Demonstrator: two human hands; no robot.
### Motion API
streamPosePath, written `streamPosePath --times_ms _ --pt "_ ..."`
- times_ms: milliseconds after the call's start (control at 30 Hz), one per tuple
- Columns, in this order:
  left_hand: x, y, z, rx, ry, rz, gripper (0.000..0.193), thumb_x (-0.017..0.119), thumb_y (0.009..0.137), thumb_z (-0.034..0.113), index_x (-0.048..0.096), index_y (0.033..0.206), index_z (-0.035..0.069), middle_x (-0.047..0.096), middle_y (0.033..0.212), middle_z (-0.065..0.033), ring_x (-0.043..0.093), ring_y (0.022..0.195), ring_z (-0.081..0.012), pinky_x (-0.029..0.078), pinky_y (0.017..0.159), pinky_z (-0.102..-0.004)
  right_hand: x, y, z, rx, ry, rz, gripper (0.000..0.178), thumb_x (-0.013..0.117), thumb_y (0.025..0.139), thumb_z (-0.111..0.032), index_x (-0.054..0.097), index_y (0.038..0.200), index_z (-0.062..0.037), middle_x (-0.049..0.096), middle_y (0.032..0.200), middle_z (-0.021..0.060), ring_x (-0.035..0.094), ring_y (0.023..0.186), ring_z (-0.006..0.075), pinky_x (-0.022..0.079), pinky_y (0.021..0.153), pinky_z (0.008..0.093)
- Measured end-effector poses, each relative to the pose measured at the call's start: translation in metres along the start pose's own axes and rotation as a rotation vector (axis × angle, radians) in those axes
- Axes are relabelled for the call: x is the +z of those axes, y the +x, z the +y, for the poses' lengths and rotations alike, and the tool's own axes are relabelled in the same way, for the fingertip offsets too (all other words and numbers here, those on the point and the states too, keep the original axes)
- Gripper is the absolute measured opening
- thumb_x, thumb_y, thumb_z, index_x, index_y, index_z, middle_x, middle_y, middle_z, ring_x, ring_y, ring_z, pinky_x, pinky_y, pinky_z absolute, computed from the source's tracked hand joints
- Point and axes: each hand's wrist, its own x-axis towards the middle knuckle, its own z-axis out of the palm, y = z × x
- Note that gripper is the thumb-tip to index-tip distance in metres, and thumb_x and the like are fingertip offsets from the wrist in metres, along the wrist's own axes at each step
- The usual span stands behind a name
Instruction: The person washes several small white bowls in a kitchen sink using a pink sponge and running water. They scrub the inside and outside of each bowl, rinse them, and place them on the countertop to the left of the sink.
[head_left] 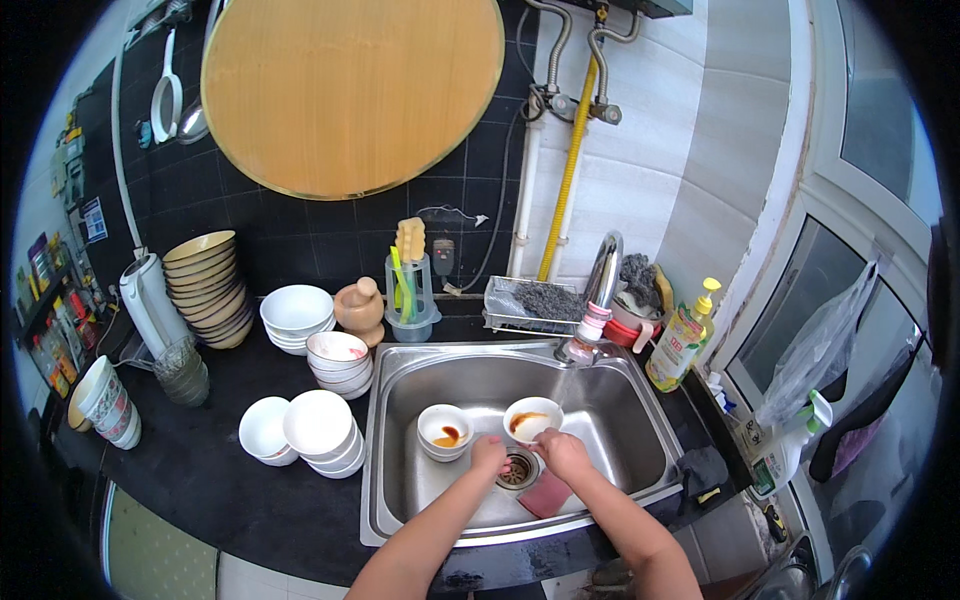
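Observation:
My right hand (562, 452) is closed on the near rim of a small white bowl (536, 408) with brown sauce inside, tilted in the steel sink (480, 365). My left hand (489, 456) hovers beside the drain (517, 468), fingers curled together; whatever they may hold is too small or hidden to make out. To its left sits a short stack of white bowls (440, 450), the top one with brown sauce in it. A pink cloth (546, 494) lies on the sink floor under my right wrist. Water appears to run from the faucet (590, 320) behind the bowl.
Stacked white bowls (318, 425) stand left of the sink, near a wooden mortar (360, 310) and a utensil holder (412, 300). A tall stack of tan bowls (207, 285) is farther left. A yellow-capped soap bottle (683, 340) and dark cloth (703, 470) flank the right edge.

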Motion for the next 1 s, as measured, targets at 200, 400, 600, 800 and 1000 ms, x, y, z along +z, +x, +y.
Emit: streamPosePath --times_ms 200,400,600,800,1000 --pt "0.022 0.017 -0.025 0.003 -0.142 -0.008 0.028 0.045 0.080 0.008 0.051 0.106 0.001 0.057 0.088 -0.0116 0.059 0.058 -0.0189 0.049 0.042 -0.0282 -0.015 0.000 0.016 0.219 -0.048 -0.151 0.026 0.060 0.077 -0.033 0.064 0.086 -0.0085 0.063 0.072 0.0109 0.061 0.062 0.0231 0.047 0.058 0.0332" --pt "0.006 0.032 -0.033 -0.044 -0.064 -0.111 0.036 0.046 0.085 0.024 0.048 0.113 0.002 0.056 0.099 -0.0120 0.060 0.067 -0.0195 0.049 0.048 -0.0284 -0.013 0.013 0.038 0.545 1.011 -0.160 0.031 0.058 0.082 -0.031 0.058 0.093 -0.0019 0.060 0.069 0.0032 0.056 0.051 0.0077 0.037 0.043 0.0197" --pt "0.009 0.017 -0.010 -0.064 -0.155 -0.388 0.058 0.044 0.086 0.046 0.034 0.125 0.004 0.050 0.117 -0.0134 0.056 0.096 -0.0247 0.048 0.074 -0.0318 -0.013 0.013 0.059 0.731 1.730 -0.109 0.031 0.057 0.082 -0.036 0.054 0.094 -0.0071 0.054 0.068 -0.0018 0.041 0.042 0.0050 0.031 0.038 0.0170" --pt "0.013 0.002 0.005 0.040 -0.375 -0.621 0.047 0.046 0.088 0.036 0.039 0.120 0.003 0.052 0.112 -0.0123 0.054 0.102 -0.0254 0.046 0.079 -0.0326 -0.021 0.013 0.056 0.763 2.092 -0.114 0.022 0.053 0.085 -0.034 0.052 0.085 -0.0123 0.045 0.058 -0.0054 0.037 0.041 0.0028 0.029 0.037 0.0146" --pt "0.014 -0.007 0.014 0.101 -0.475 -0.642 0.021 0.048 0.088 0.020 0.046 0.104 0.006 0.054 0.105 -0.0100 0.055 0.100 -0.0246 0.047 0.079 -0.0338 -0.004 0.014 0.074 0.794 2.325 -0.113 0.021 0.047 0.089 -0.033 0.051 0.084 -0.0126 0.043 0.058 -0.0066 0.036 0.042 0.0010 0.029 0.036 0.0143"
